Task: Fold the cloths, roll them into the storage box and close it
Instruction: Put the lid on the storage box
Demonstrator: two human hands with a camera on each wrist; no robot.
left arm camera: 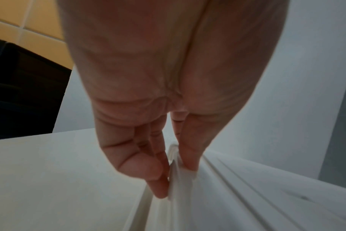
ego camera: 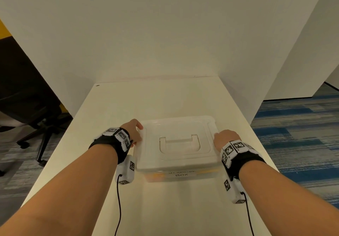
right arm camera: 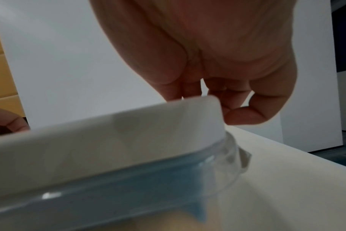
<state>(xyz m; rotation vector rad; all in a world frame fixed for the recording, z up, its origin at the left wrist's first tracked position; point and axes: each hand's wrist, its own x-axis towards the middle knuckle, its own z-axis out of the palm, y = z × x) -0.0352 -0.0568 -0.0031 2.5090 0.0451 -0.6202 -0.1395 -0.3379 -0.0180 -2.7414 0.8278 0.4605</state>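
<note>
The storage box (ego camera: 180,175) sits on the white table (ego camera: 165,98) with its lid (ego camera: 176,142) on. Its label reads "BOX". The left hand (ego camera: 133,130) pinches the lid's left edge. The right hand (ego camera: 226,137) holds the right edge.

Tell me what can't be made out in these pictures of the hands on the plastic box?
- Cloths: right wrist view, only blurred blue and yellow patches through the box wall; folds unreadable.
- Label: head view, top line cut off by the lid rim; only "BOX" reads.
- Right hand: head view, fingers hidden behind the hand.
- Left hand: left wrist view, whether the latch has clicked.
</note>
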